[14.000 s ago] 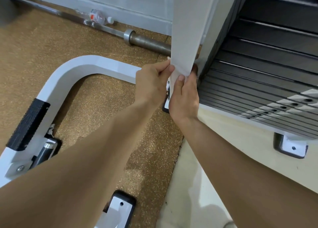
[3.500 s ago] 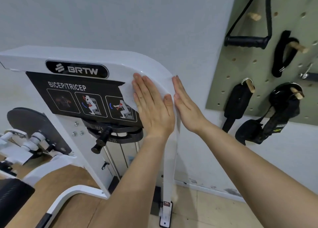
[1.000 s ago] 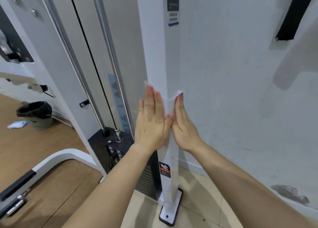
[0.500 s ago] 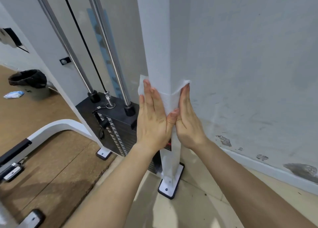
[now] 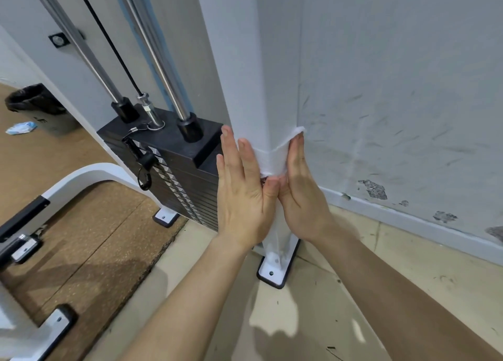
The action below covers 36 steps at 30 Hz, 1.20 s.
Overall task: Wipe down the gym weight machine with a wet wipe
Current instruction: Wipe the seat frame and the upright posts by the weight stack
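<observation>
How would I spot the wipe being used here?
Find the tall white post of the weight machine, beside the black weight stack. Low on it, the left hand and right hand press a thin white wipe around its corner, crumpled unlike the smooth post.

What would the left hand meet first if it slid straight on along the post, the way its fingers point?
Probably nothing: above the left hand, the white post looks bare to the picture's edge.

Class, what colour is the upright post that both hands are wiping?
White. The post shows best in the head view, with the wipe wrapped around it.
</observation>
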Each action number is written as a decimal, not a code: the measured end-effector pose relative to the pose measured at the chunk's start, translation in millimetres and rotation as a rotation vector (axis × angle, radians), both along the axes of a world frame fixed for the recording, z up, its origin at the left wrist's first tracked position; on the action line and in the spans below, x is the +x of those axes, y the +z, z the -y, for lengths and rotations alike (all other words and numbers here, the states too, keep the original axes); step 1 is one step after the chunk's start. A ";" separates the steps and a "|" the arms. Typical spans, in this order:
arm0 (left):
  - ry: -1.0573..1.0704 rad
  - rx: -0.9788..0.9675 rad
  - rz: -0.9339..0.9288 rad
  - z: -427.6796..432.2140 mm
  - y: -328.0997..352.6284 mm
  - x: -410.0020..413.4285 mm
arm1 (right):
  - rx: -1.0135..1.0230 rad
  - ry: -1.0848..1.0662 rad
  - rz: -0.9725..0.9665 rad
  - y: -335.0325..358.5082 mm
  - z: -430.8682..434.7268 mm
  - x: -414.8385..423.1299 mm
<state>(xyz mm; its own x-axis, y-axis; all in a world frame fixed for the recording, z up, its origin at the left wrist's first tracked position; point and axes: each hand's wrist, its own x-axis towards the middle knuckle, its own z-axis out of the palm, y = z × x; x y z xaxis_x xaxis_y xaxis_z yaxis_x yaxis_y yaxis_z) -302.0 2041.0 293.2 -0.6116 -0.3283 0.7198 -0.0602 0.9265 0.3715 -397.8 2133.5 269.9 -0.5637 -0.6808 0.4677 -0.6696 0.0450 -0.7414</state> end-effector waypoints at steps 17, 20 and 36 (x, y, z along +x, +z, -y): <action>0.041 0.012 0.063 -10.2 8.1 19.5 | -0.050 -0.025 -0.104 36.1 -11.5 9.2; 0.005 0.022 0.013 -12.5 25.5 20.2 | -0.029 0.005 -0.120 47.9 -21.5 16.8; -0.086 0.315 0.152 -37.3 -7.0 45.0 | 0.062 0.060 0.113 -9.0 -46.2 35.4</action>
